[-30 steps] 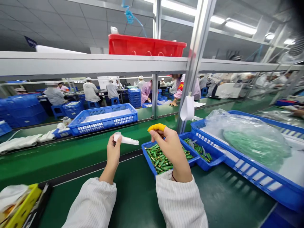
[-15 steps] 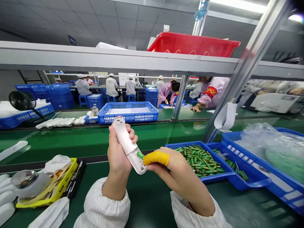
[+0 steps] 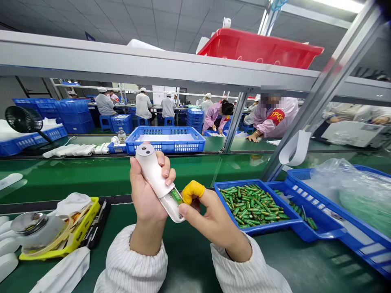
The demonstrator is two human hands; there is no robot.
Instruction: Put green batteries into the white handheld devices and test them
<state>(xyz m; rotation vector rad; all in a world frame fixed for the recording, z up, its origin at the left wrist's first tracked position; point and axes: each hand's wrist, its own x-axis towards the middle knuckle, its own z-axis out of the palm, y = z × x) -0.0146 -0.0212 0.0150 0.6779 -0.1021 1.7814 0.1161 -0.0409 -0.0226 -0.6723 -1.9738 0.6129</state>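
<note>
My left hand (image 3: 149, 195) is wrapped round a white handheld device (image 3: 155, 171) with two dark round spots on its top end. The device tilts, its open battery compartment at the lower right. A green battery (image 3: 176, 196) lies in that compartment. My right hand (image 3: 209, 209) is at this end, its thumb pressed against the battery's lower end. The index finger, in a yellow finger cot (image 3: 193, 190), is bent just above the thumb. Beside the right hand stands a blue tray (image 3: 218, 191) of many green batteries (image 3: 253, 203).
On the left are a yellow tray (image 3: 76, 240) with a glass jar (image 3: 36, 228) and white parts (image 3: 7, 264). At right, a blue basket (image 3: 369, 248) holds clear plastic bags (image 3: 351, 183). A metal post (image 3: 320, 89) and shelf beam (image 3: 152, 63) stand ahead. Co-workers sit beyond.
The battery now lies further into the compartment. My right thumb has come onto its end and the index finger has bent and lifted. The device has shifted slightly left.
</note>
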